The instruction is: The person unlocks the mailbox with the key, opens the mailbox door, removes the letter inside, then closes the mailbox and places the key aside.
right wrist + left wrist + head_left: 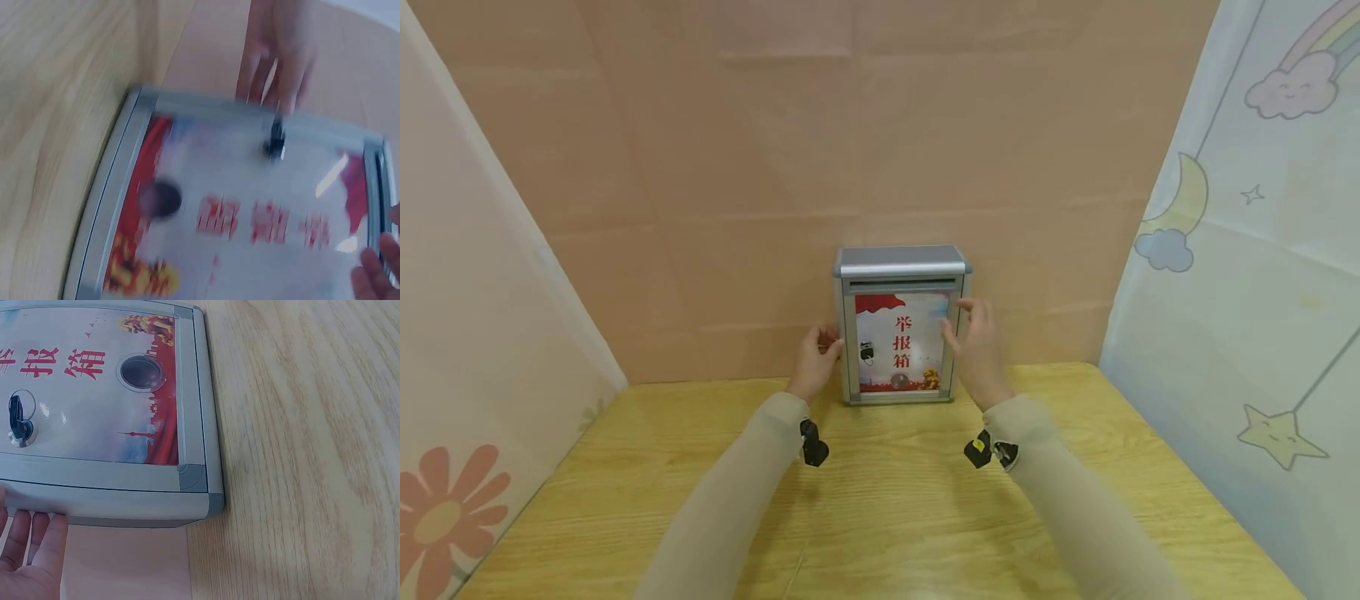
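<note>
A grey metal-framed drop box (898, 271) with a mail slot (902, 282) and red Chinese lettering stands upright against the back wall. A key with a ring (20, 415) sits in the lock on its front panel, towards the left. My left hand (812, 364) is at the box's left side, with fingertips (56, 528) touching that side wall. By the upper right edge of the box is my right hand (979, 354), its fingers spread and holding nothing. The right wrist view is blurred, so whether that hand touches the box cannot be told.
The box stands at the back of a wood-grain table (880, 500). Behind it rises a plain orange-brown wall covering (737, 167). Printed sheets hang on both sides, one with a flower (445, 517), the other with a star (1282, 435). Each wrist carries a small black camera (812, 443).
</note>
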{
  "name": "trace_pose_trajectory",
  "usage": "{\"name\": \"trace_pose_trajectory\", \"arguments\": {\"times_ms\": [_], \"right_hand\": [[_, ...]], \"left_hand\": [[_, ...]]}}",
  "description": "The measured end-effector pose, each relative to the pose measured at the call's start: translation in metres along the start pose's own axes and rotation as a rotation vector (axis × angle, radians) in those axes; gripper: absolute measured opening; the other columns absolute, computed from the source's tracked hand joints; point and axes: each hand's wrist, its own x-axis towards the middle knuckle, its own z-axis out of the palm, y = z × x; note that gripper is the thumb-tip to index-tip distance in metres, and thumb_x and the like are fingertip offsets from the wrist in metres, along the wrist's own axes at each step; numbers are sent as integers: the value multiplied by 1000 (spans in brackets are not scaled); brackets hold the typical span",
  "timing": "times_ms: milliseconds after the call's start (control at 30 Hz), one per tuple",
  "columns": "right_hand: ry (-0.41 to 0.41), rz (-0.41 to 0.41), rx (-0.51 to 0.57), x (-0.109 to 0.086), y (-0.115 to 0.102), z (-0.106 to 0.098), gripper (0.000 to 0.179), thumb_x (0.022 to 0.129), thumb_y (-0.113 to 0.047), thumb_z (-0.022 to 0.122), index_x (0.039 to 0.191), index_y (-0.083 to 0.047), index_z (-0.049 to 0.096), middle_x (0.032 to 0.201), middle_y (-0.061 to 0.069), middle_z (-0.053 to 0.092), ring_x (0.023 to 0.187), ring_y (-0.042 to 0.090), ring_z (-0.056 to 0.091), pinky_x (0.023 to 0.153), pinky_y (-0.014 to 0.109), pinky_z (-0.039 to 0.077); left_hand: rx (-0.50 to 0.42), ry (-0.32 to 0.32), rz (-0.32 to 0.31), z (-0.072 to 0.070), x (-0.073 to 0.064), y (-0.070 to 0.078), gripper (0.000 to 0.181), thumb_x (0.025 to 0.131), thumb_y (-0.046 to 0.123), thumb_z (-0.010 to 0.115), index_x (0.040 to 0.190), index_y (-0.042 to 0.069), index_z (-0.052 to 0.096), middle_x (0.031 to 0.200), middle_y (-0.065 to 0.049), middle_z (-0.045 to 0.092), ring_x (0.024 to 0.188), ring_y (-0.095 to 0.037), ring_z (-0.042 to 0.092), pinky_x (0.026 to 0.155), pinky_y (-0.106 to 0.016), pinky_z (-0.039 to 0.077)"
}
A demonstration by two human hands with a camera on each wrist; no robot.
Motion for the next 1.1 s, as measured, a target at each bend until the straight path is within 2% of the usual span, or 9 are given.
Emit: {"name": "trace_pose_trajectory", "arguments": {"times_ms": [100, 200, 367, 600, 767, 833, 900, 1033, 1100], "right_hand": [[-55, -163, -58, -8, -29, 17, 19, 92, -7, 63, 108, 2, 58, 103, 15, 60, 96, 29, 59, 87, 39, 52], [-189, -131, -74, -13, -46, 37, 8, 92, -9, 65, 98, -6, 61, 92, 6, 64, 84, 18, 62, 75, 32, 55], [-315, 91, -38, -15, -54, 64, 11, 94, -16, 64, 101, -8, 62, 94, 6, 67, 85, 17, 63, 71, 30, 54], [-325, 527, 373, -15, -44, 80, 25, 99, -20, 57, 110, 2, 61, 103, 20, 66, 95, 37, 66, 82, 44, 56], [-331, 608, 506, -14, -43, 85, 29, 99, -21, 55, 111, 5, 62, 109, 24, 65, 100, 38, 66, 88, 45, 54], [-332, 580, 457, -14, -44, 86, 27, 99, -22, 56, 109, 3, 62, 106, 21, 66, 95, 36, 66, 83, 42, 56], [-334, 502, 333, -14, -45, 87, 23, 98, -23, 58, 106, -1, 61, 102, 16, 65, 88, 31, 65, 77, 37, 56], [-315, 230, -4, -15, -49, 88, 20, 94, -24, 64, 103, -7, 59, 102, 8, 61, 87, 20, 60, 73, 32, 52], [-300, 85, -133, -15, -51, 88, 21, 91, -23, 69, 102, -6, 61, 103, 8, 59, 91, 21, 60, 79, 34, 54]], "left_hand": [[-7, -5, -5, 0, 0, 0, 19, 97, 10, 58, 112, -1, 52, 107, -16, 57, 98, -26, 56, 80, -33, 54], [-31, -11, -8, 1, 1, 0, 20, 97, 9, 57, 113, -1, 51, 107, -17, 56, 98, -28, 56, 83, -41, 55], [-21, 7, 8, 0, 1, -1, 19, 97, 10, 58, 111, -2, 52, 108, -18, 56, 100, -29, 55, 86, -42, 53], [11, 18, 10, -1, 0, -3, 20, 96, 11, 60, 110, -1, 53, 108, -17, 58, 101, -28, 56, 82, -34, 52], [-4, 19, 17, -1, 1, -3, 19, 96, 9, 60, 109, -2, 53, 107, -17, 57, 100, -28, 56, 79, -30, 51], [-7, 13, 12, -1, 1, -4, 19, 96, 10, 60, 109, -2, 53, 107, -17, 57, 99, -28, 56, 79, -30, 51], [-2, 7, 7, -2, 1, -4, 19, 96, 11, 59, 109, -1, 53, 107, -17, 57, 99, -28, 57, 79, -30, 52], [10, 3, 4, -2, 0, -4, 19, 97, 12, 59, 110, 0, 53, 107, -17, 58, 97, -28, 58, 78, -31, 53], [8, 6, 8, -2, 0, -3, 18, 97, 12, 58, 109, 0, 53, 107, -17, 58, 97, -28, 58, 78, -31, 53]]}}
